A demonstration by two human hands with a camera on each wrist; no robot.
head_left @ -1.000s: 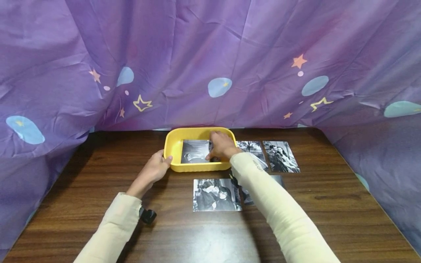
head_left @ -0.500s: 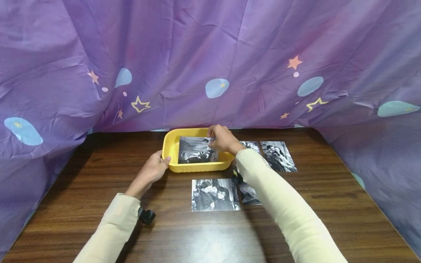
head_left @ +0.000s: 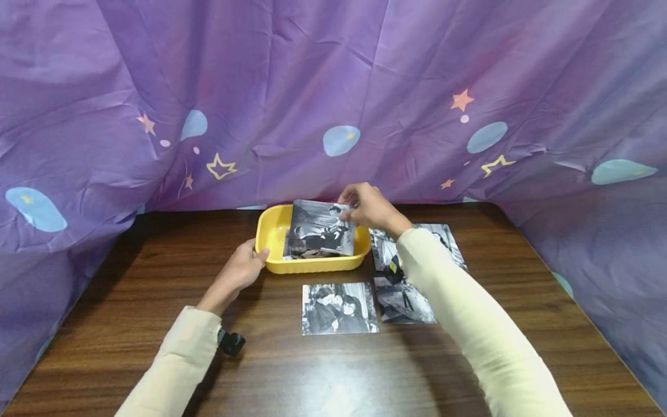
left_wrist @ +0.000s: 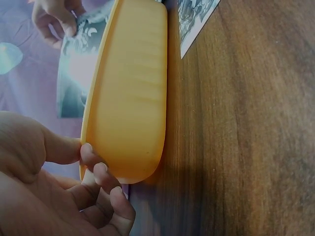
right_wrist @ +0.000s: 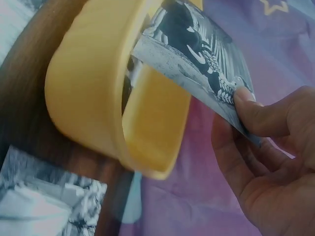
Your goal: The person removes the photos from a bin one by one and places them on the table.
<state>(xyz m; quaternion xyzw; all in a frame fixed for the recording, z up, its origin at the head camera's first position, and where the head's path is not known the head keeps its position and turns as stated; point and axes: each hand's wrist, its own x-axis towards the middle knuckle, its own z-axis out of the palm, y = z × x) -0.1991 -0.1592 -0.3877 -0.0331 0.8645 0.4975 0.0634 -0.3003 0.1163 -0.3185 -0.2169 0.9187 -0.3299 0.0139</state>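
Note:
My left hand (head_left: 242, 265) grips the left end of a yellow plastic tray (head_left: 315, 266), thumb over the rim and fingers outside, as the left wrist view shows. Between thumb and fingers, my right hand (head_left: 371, 205) pinches the upper right corner of a black-and-white photo (head_left: 322, 229). This photo is tilted, its upper edge raised above the tray's far rim. In the right wrist view the thumb (right_wrist: 246, 101) lies on the picture side of the photo (right_wrist: 197, 64). Beneath it, part of another picture shows inside the tray.
On the brown wooden table (head_left: 271, 359), a photo (head_left: 340, 308) lies in front of the tray. Another photo (head_left: 401, 304) is right of it, partly under the right forearm. More photos lie beyond, right of the tray. A purple curtain (head_left: 292, 104) hangs behind the table.
My right hand has taken hold of the photo in the tray and lifted its right side up and to the right. A picture below it now shows. The left hand stays at the tray.

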